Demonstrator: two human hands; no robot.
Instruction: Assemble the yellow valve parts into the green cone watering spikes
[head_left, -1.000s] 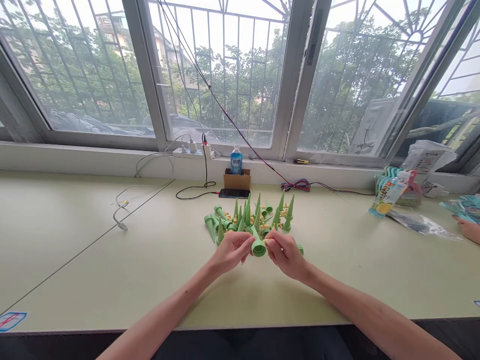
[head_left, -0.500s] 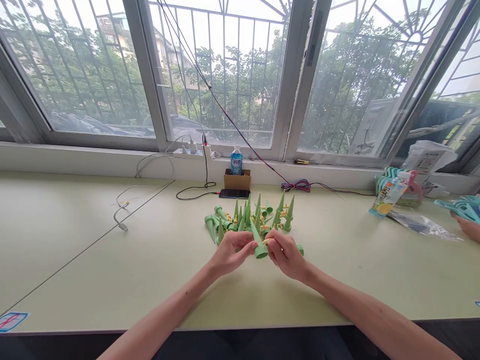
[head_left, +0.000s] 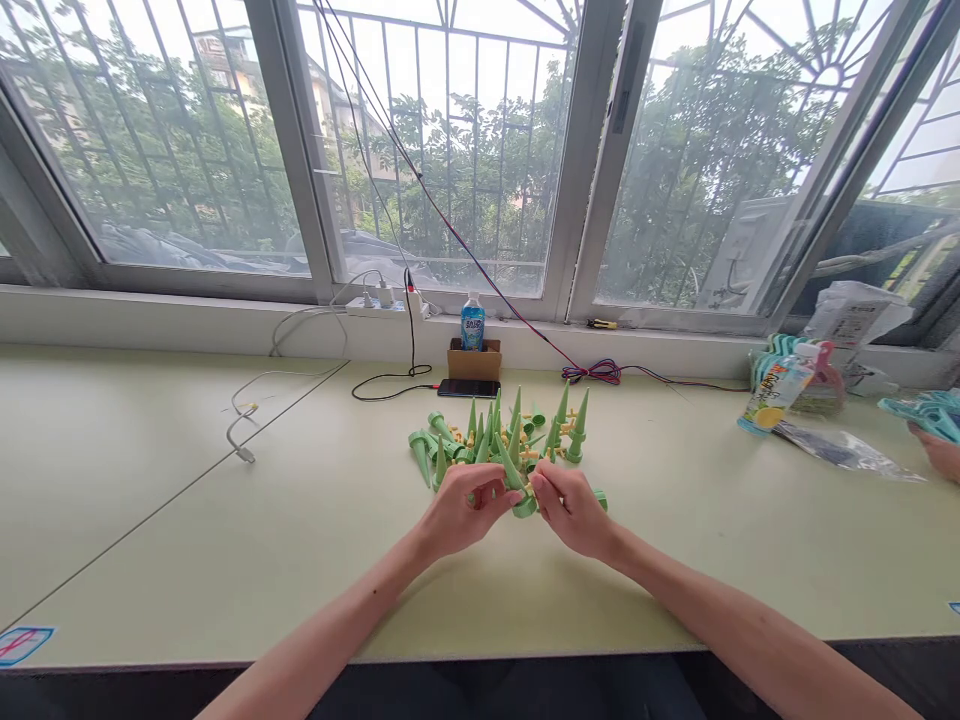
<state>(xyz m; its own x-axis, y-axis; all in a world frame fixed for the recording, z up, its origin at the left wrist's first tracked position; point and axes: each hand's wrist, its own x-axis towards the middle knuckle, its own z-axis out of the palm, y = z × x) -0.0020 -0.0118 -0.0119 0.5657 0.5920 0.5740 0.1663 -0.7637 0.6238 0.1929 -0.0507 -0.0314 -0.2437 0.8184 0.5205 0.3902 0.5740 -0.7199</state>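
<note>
My left hand (head_left: 461, 503) grips a green plastic watering spike (head_left: 511, 468) near its wide collar, thumb and fingers pressed together. The spike leans with its tip up and to the left, away from me. My right hand (head_left: 576, 510) is closed in a pinch at the spike's right side, on a small yellow valve (head_left: 529, 490) that is mostly covered by the fingers. Just beyond both hands lies a cluster of similar green spikes (head_left: 440, 465), some upright with yellow valves on them, others on their sides. Another green piece (head_left: 601, 499) shows partly behind my right hand.
A phone (head_left: 469, 387) on a black cable lies behind the cluster, before a cardboard box (head_left: 475, 360) holding a blue bottle (head_left: 472, 325). A juice bottle (head_left: 776, 392) stands at right, near another person's hand (head_left: 937, 452) with light-blue pieces. A white cable (head_left: 244, 445) lies left.
The held spike has tilted a little, its open base now turned less toward me. Both hands keep nearly the same place. The other person's hand at right has shifted slightly.
</note>
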